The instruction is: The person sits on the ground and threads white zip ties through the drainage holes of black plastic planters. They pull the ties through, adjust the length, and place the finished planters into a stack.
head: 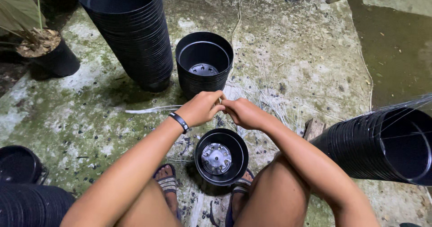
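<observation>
White string (220, 100) pinched between both closed grips.

Head view, as I read it: left hand (201, 108) and right hand (243, 113) meet fingertip to fingertip over a small black plastic pot (221, 156) between my sandalled feet. Short pot stack (203, 62) just beyond; tall leaning stack (130, 31) beside it; wrapped stack (382, 146) lying right; potted plant (47, 51) far left; mossy concrete floor (306, 42).
</observation>
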